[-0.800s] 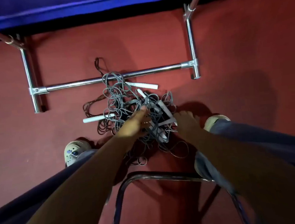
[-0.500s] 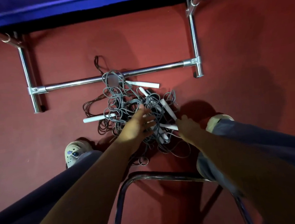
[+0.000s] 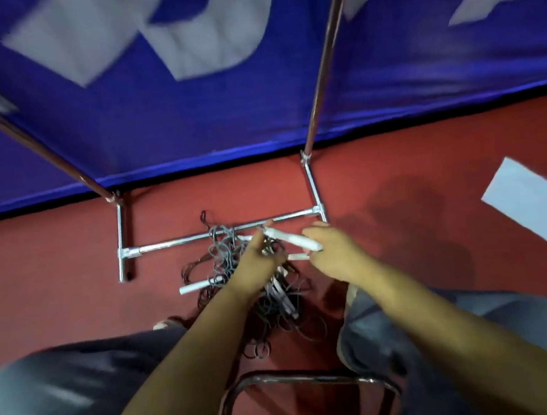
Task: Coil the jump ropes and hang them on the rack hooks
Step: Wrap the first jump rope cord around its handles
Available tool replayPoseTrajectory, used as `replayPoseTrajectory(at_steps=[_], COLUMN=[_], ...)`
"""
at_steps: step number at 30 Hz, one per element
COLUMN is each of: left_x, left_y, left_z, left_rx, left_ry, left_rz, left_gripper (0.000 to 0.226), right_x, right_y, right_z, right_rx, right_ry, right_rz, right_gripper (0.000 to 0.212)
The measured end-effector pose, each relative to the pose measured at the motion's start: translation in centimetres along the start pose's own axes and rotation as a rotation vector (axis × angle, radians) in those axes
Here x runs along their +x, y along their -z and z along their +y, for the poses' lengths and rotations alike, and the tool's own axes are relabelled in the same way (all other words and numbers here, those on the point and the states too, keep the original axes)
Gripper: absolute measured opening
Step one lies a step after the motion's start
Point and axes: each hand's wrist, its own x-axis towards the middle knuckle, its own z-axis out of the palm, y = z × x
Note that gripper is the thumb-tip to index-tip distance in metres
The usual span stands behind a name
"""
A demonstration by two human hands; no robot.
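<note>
A tangled pile of grey jump ropes [image 3: 227, 260] with white handles lies on the red floor against the chrome rack's base bar [image 3: 183, 243]. My right hand [image 3: 333, 255] grips a white handle [image 3: 292, 240] lifted above the pile. My left hand [image 3: 257, 267] is raised among the cords just left of that handle; its fingers are partly hidden, so its hold is unclear. Another white handle [image 3: 196, 287] lies at the pile's left. The rack's hooks are out of view.
Two rack uprights [image 3: 320, 72] rise in front of a blue banner [image 3: 225, 113]. A white sheet [image 3: 533, 203] lies on the floor at right. A dark metal chair frame [image 3: 298, 379] sits between my legs.
Both hands rose from the pile. My right hand took hold of a white handle and lifted it. The camera tilted up, showing the banner.
</note>
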Motion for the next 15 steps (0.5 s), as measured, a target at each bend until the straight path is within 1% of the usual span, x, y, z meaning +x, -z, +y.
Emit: replayPoseTrajectory(at_steps=[1,3,5,7,9,11,13,15], left_x=[-1.2,-3.6,-5.6,-7.8,-9.8,-11.5,-12.6,-13.6], left_y=[-0.3,-0.7,-0.4,0.2,1.0,2.1,3.3,4.2], left_z=[1.6,4.2,5.8,6.7,7.7,9.1,11.0,13.8], left_rx=[0.018,0.046,0.091,0.143,0.192,0.28,0.376,0.357], left_ry=[-0.05,-0.114,-0.145,-0.163,-0.184,-0.233,-0.315,-0.383], left_rz=[-0.016,-0.002,0.057,0.112,0.139,0.173,0.207,0.229], left_gripper=[0.053,0.033,0.018,0.011,0.011,0.016,0.021,0.024], right_x=[-1.1,-3.5,-5.9,-8.4,-10.5,-12.3,-13.8,-14.8], right_y=[1.2,3.5,5.6,7.5,9.3,11.1,12.9,14.2], right_z=[-1.5,-4.3,-6.7,-9.1,-11.4,-13.2,-14.8,-16.0], right_rx=[0.003,0.047,0.133,0.218,0.351,0.521,0.577,0.588], right_ry=[0.052,0.135,0.166,0.183,0.187,0.199,0.244,0.282], right_rz=[0.038,0.125,0.213,0.265,0.309,0.365,0.389,0.37], right_gripper=[0.036,0.018,0.016,0.02,0.031,0.041,0.04,0.036])
